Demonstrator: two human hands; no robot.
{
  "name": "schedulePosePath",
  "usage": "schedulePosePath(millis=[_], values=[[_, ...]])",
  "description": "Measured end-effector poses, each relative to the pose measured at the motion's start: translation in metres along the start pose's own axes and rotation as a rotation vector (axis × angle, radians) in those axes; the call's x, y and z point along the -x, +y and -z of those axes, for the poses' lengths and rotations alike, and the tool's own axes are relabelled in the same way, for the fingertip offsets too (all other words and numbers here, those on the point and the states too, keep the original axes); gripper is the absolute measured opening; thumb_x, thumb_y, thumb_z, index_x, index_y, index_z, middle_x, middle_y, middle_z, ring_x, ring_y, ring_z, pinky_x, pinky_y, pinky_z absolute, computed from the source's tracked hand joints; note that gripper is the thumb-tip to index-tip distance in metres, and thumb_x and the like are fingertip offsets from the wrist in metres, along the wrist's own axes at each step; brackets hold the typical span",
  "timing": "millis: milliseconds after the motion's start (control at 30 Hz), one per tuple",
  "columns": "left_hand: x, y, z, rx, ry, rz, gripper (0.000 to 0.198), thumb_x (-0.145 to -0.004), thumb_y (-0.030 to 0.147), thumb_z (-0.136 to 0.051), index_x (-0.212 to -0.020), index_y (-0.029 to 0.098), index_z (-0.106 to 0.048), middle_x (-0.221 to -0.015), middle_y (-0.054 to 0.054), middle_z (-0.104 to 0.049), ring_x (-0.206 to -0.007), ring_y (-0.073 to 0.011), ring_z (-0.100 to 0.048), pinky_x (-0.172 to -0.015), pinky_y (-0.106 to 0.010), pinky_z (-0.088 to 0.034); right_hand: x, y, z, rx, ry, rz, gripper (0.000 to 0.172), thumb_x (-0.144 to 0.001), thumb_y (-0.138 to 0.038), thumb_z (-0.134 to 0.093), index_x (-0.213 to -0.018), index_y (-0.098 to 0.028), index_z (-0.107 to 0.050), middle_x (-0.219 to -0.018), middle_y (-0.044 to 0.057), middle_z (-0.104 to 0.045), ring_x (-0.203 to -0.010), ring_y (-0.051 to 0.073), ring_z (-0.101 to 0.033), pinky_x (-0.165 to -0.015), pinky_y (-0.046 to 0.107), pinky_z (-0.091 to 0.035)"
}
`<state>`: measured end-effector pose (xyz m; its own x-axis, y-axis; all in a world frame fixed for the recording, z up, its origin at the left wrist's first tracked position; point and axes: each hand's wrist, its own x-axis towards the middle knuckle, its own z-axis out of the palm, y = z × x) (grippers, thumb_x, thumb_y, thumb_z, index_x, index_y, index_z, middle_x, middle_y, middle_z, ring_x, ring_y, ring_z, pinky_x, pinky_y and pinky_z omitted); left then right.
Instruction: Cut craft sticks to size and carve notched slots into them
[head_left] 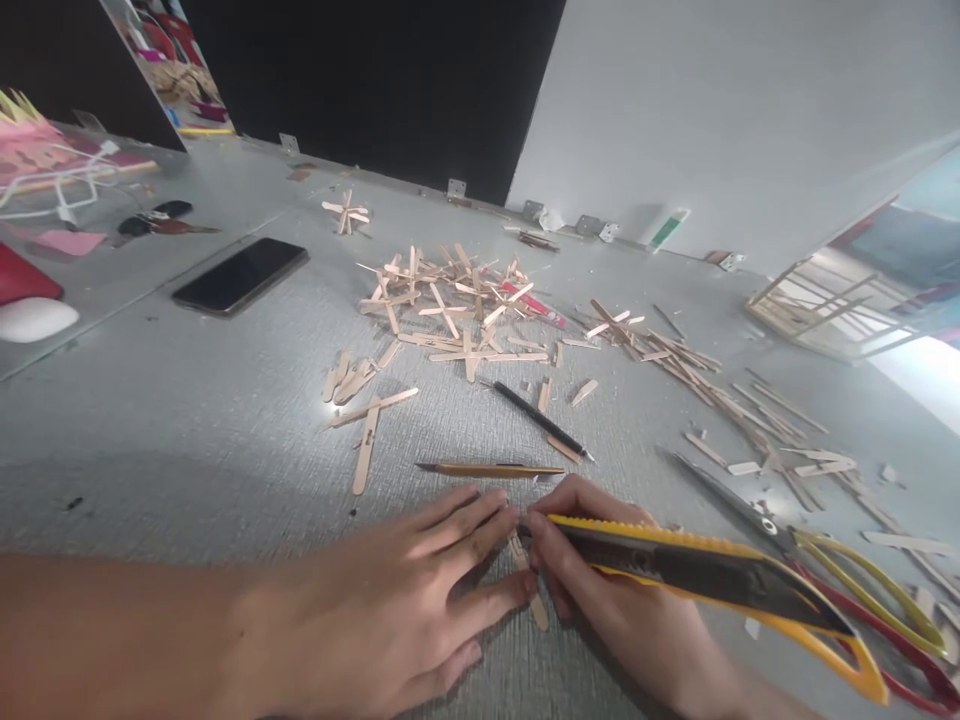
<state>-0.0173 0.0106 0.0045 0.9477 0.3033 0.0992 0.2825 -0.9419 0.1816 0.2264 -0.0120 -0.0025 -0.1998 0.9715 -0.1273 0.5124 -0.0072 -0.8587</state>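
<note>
My left hand (405,590) lies palm down on the table, fingers stretched and spread, with fingertips on a small wooden craft stick (539,610). My right hand (637,620) grips a yellow and black utility knife (697,568) near its front end. The knife's tip is at the stick, beside my left fingertips; fingers hide the blade. Just beyond the hands lies a thin brown pointed tool (487,470). Farther out is a black pen-like tool (540,420). Two crossed craft sticks (367,445) rest left of it.
A pile of craft sticks and joined star shapes (457,300) sits mid-table. Scissors (780,540) lie at right beside long loose sticks (705,385). A phone (244,275) is at left. A stick frame (832,300) stands far right; black panel (375,90) behind.
</note>
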Motion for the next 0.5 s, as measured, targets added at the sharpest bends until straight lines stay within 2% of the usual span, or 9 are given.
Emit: schedulePosePath(millis=[67,167,267,333,433,500], values=[[0.0,0.0,0.0,-0.011,0.014,0.008,0.05,-0.11,0.034,-0.041,-0.153,0.01,-0.044,-0.161,-0.026,-0.038,-0.152,-0.0371,-0.033,-0.126,-0.047,-0.03,0.0,-0.001,0.002,-0.069,0.038,0.019,0.027,-0.099,-0.048,-0.063,-0.092,-0.023,-0.062,-0.058,-0.006,-0.057,-0.05,0.01,-0.051,-0.048,0.021,-0.041],[0.002,-0.001,0.003,-0.022,0.024,0.035,0.049,-0.11,0.035,-0.043,-0.152,0.012,-0.046,-0.16,-0.025,-0.041,-0.15,-0.0381,-0.037,-0.124,-0.049,-0.034,0.001,0.001,0.006,-0.277,0.06,-0.071,0.025,-0.097,-0.048,-0.066,-0.1,-0.023,-0.06,-0.056,-0.008,-0.05,-0.044,0.008,-0.043,-0.04,0.019,-0.033],[0.002,-0.002,0.006,-0.002,0.001,0.05,0.049,-0.109,0.036,-0.044,-0.153,0.015,-0.045,-0.161,-0.022,-0.041,-0.149,-0.0372,-0.04,-0.122,-0.051,-0.037,0.001,0.009,0.006,-0.634,0.009,-0.085,0.039,-0.098,-0.057,-0.056,-0.117,-0.023,-0.058,-0.073,-0.002,-0.061,-0.046,0.01,-0.05,-0.039,0.021,-0.039],[0.001,-0.003,0.01,0.009,-0.004,0.045,0.049,-0.106,0.034,-0.05,-0.153,0.017,-0.046,-0.163,-0.019,-0.04,-0.149,-0.0365,-0.04,-0.122,-0.05,-0.037,-0.001,0.013,0.005,-0.814,-0.02,-0.065,0.042,-0.099,-0.06,-0.046,-0.119,-0.025,-0.055,-0.078,0.0,-0.063,-0.046,0.012,-0.052,-0.037,0.022,-0.04],[-0.002,-0.002,0.015,0.012,-0.015,0.045,0.054,-0.1,0.027,-0.06,-0.152,0.019,-0.048,-0.162,-0.016,-0.043,-0.147,-0.0355,-0.044,-0.122,-0.047,-0.038,-0.005,0.006,0.007,-0.78,0.054,-0.071,0.031,-0.102,-0.057,-0.048,-0.099,-0.026,-0.051,-0.066,-0.005,-0.057,-0.041,0.008,-0.042,-0.036,0.017,-0.031],[-0.003,-0.002,0.018,-0.001,-0.019,0.045,0.055,-0.098,0.026,-0.063,-0.152,0.02,-0.049,-0.161,-0.014,-0.044,-0.146,-0.0349,-0.045,-0.121,-0.046,-0.04,-0.007,-0.006,0.015,-0.652,0.124,-0.047,0.034,-0.101,-0.055,-0.056,-0.089,-0.024,-0.049,-0.063,-0.007,-0.052,-0.046,0.007,-0.039,-0.039,0.016,-0.031]])
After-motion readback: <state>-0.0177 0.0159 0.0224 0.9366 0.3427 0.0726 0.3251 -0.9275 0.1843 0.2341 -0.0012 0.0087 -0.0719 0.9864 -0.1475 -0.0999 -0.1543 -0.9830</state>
